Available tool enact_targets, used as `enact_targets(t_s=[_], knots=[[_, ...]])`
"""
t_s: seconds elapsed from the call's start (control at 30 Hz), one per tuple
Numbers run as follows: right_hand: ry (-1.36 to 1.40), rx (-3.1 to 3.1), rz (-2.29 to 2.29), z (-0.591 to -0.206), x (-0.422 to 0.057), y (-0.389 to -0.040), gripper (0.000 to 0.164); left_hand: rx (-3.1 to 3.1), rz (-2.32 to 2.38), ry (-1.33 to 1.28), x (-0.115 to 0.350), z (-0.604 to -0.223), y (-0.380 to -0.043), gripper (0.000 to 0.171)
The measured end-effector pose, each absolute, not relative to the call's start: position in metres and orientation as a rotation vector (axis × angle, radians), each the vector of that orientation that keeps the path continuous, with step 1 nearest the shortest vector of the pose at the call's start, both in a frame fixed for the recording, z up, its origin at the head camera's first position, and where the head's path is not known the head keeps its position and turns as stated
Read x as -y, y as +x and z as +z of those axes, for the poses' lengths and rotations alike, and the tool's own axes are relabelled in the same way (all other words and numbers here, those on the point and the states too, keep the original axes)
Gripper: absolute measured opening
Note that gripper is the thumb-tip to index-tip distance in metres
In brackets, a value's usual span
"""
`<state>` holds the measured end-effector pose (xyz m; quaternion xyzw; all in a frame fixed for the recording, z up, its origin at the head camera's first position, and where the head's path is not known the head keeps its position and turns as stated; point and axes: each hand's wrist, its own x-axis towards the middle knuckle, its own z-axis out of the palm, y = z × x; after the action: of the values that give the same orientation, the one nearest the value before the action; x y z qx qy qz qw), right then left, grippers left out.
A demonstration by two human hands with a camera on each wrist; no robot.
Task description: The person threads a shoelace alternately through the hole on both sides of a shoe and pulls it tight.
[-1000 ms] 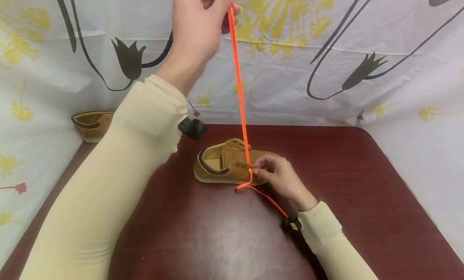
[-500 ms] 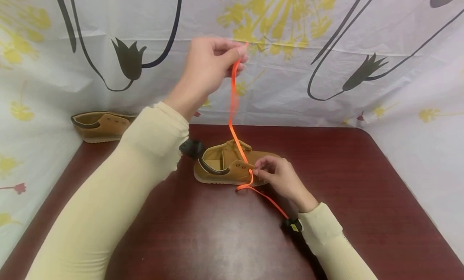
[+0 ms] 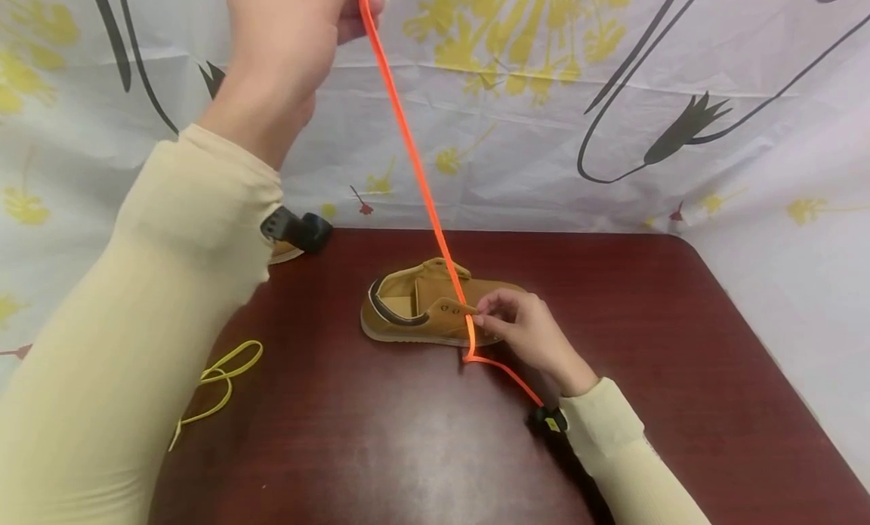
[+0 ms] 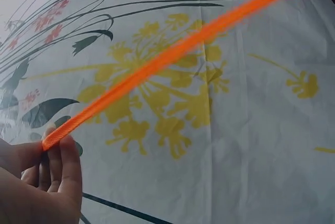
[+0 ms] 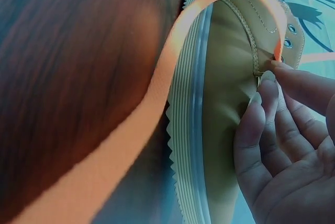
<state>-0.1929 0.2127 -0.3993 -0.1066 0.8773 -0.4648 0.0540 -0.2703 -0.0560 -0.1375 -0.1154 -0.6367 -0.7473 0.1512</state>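
The left hand [image 3: 285,53] is pinching the orange shoelace [image 3: 416,162] up high, holding it taut above the eyelet flap [image 3: 445,310]. The right hand [image 3: 529,330] is pinching that flap, probably steadying the tan shoe [image 3: 435,326], which is resting upright on the table [image 3: 381,427].

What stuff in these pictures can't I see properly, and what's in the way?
- Most of the back shoe: head view, behind the left sleeve.
- Part of the yellow lace: head view, same sleeve.
- Top of the left hand: head view, cut off by the top edge.
- Nearest stretch of the orange lace: right wrist view, blurred, cut off by the bottom edge.
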Motion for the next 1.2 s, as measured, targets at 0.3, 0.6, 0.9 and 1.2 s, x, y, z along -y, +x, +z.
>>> enact_targets(t_s=[0.3,0.6,0.9,1.2], knots=[[-0.402,-2.707,-1.33,-0.393,-0.222,-0.194,0.01,2.262,-2.15,-0.316,0.042,-0.174,-0.256,0.026],[-0.453,-2.814,-1.306,-0.376,-0.222,-0.216,0.013,2.561,-2.082,-0.371,0.008,-0.247,-0.255,0.021],[-0.533,-2.965,-1.082,-0.373,-0.209,-0.242,0.019,2.695,-2.216,-0.209,-0.011,-0.305,-0.252,0.02],[-0.611,-2.96,-0.971,-0.38,-0.205,-0.254,0.018,2.839,-2.026,-0.169,-0.015,-0.344,-0.248,0.017]])
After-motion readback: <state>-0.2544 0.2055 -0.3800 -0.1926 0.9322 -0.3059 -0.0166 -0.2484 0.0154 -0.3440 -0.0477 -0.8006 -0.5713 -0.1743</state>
